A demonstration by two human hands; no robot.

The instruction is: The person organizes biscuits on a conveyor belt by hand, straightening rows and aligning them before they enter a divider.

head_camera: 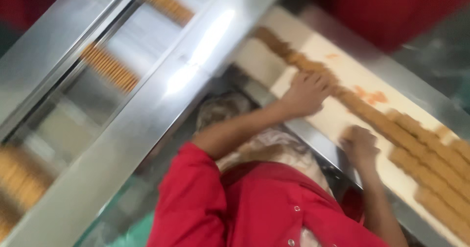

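Blurred view, tilted, looking down over a red shirt.

Left hand: flat, fingers spread, palm down on a row of tan biscuits running along a pale belt. Open, nothing clasped.

Right hand: fingers curled, resting on the belt at the near edge of the biscuit rows. Whether it grips any biscuit cannot be told through the blur.

Biscuits lie in long lines on the belt, several rows side by side toward the lower right.

To the left, a steel rail runs on a slant. Beyond it, stacks of biscuits on edge sit in a steel channel, more at the far left and at the top.
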